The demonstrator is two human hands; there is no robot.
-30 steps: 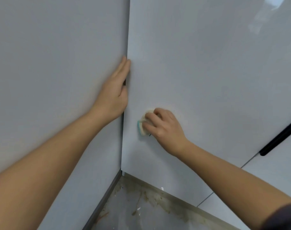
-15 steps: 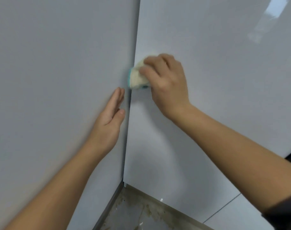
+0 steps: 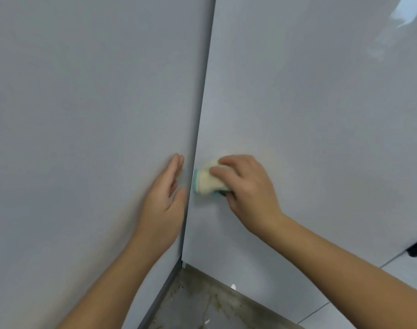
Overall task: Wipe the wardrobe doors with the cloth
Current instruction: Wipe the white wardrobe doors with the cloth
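Two wardrobe doors, both plain pale grey and glossy, meet at an angle along one vertical edge.

Left door (image 3: 83,138): surface even, no marks visible.

Right door (image 3: 297,115): bright reflection at upper right.

Cloth (image 3: 206,180): cream-yellow with a teal edge, bunched into a pad. It is pressed against the right door, just beside that door's left edge. The right hand (image 3: 247,186) grips it, fingers curled over it.
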